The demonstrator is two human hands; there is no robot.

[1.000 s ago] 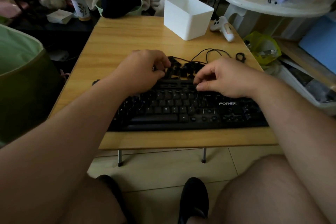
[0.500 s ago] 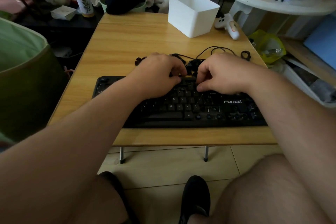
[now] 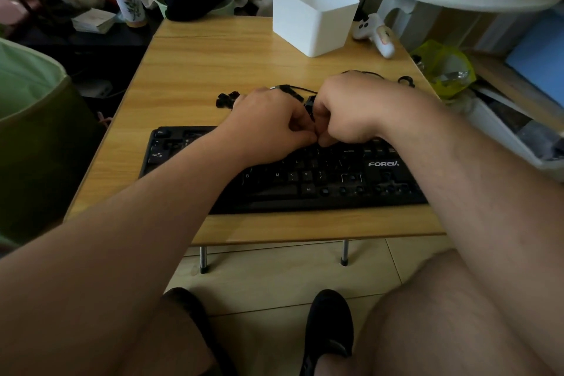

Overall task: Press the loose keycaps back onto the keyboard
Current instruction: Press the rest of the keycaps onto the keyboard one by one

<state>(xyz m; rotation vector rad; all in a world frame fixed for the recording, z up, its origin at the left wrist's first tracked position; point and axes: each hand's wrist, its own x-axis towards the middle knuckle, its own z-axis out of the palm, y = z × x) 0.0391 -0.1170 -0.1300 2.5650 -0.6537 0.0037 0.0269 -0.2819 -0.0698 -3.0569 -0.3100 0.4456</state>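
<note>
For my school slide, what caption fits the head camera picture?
Two hands, left and right, meet over the black keyboard beside loose keycaps.

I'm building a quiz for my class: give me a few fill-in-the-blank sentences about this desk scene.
1. The brand printed on the black keyboard reads ____.
2. The open box at the table's far edge is ____ in colour.
3. The left hand and right hand meet above the keyboard's ____ rows.
4. Loose keycaps lie on the ____, beyond the keyboard.

Missing words: FOREV; white; upper; table
</note>
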